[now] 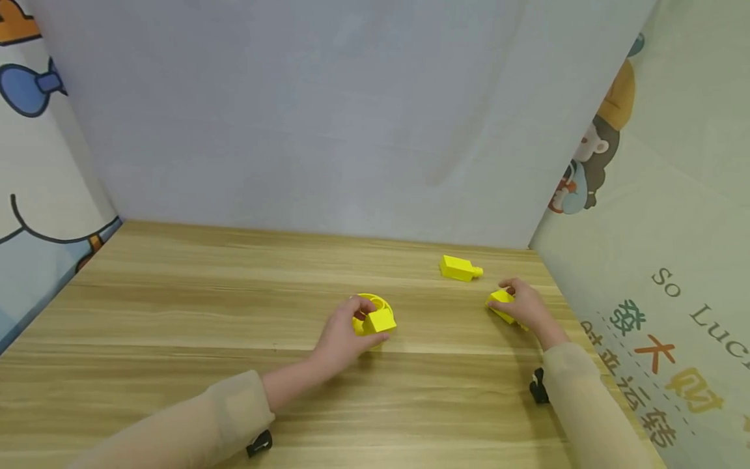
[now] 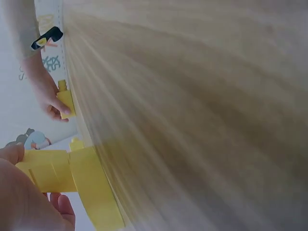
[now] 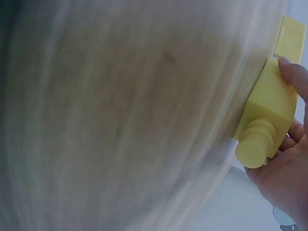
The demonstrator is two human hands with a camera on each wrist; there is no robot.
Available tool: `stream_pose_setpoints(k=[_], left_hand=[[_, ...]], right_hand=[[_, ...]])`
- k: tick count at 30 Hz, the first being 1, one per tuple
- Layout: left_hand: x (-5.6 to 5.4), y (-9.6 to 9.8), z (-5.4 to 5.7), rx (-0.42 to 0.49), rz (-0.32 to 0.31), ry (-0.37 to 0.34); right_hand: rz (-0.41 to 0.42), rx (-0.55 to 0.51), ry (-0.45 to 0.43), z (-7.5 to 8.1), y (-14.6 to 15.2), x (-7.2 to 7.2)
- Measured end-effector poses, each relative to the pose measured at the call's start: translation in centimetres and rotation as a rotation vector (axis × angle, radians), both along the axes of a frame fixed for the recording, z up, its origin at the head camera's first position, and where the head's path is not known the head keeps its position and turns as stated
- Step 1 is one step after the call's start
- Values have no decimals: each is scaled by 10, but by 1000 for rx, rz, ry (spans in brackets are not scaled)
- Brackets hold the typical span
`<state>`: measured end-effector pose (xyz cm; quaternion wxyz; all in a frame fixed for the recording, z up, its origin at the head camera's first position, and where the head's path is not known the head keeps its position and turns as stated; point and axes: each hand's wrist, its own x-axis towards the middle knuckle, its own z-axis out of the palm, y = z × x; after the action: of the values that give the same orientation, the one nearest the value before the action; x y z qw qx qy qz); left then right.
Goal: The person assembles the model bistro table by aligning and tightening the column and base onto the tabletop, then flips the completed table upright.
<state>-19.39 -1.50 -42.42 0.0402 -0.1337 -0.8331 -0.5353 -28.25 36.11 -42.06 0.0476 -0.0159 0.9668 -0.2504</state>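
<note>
My left hand (image 1: 341,333) pinches a yellow block (image 1: 381,321) between thumb and fingers. Beneath that block is a round yellow base (image 2: 95,192) on the table; block and base touch in the left wrist view, but whether they are joined I cannot tell. Farther right, my right hand (image 1: 527,307) grips a yellow bottle-shaped block (image 3: 269,98) by its sides. This block lies on the tabletop, its round neck pointing back towards the wrist. A second yellow bottle-shaped block (image 1: 458,268) lies beyond the right hand, its neck to the right.
The wood-grain table (image 1: 193,293) ends at a pale grey cloth (image 1: 305,130) behind. Printed sheets hang at the left and right, the right one (image 1: 674,260) bearing lettering. Black clips (image 1: 539,386) are on both sleeves' undersides.
</note>
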Motion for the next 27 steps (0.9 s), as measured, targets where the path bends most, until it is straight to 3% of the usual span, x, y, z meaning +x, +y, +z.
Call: stream_pose_setpoints(k=[7,12,20,27], left_hand=[[-2,-3,-2,-8,-13,53],[-5,-10,-1,1,-44,30],[-16,-28,3,-49,-97,-12],[-23,-41,5,-105,-207,3]], right_hand=[[-7,46,62,-2,-2,0],[-31,20,108,3,-6,0],[-16,-6,155,25,-25,1],[-9,-85,191,44,-52,11]])
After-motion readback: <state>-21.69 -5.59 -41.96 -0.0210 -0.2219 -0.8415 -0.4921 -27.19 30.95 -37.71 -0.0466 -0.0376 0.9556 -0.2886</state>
